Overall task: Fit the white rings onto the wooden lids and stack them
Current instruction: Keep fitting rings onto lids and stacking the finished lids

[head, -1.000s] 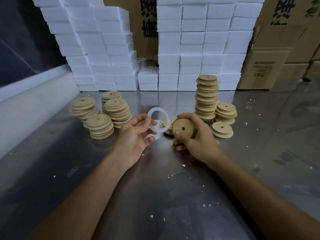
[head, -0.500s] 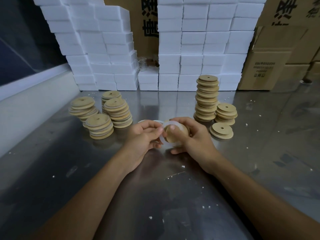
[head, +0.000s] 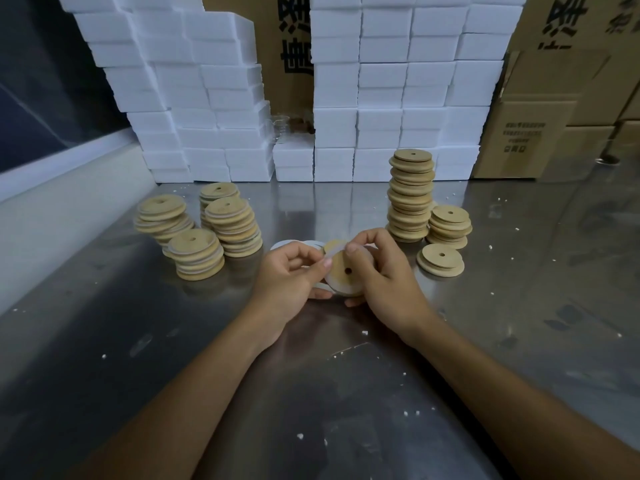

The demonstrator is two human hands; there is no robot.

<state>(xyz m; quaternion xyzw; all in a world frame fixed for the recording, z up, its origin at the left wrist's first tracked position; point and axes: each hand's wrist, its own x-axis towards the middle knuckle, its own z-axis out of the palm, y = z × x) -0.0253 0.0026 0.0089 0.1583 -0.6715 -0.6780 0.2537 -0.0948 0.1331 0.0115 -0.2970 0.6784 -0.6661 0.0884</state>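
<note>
Flanking the hands [head: 341,271]: lid stacks [head: 411,195], foam blocks [head: 381,81].

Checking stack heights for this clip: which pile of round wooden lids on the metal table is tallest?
The tall pile of round wooden lids on the right, nearest the white foam blocks; it rises well above the shorter pile beside it and the left piles.

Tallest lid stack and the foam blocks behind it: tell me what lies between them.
Nothing: the head view shows only bare metal table between the tallest lid stack and the foam blocks.
</note>
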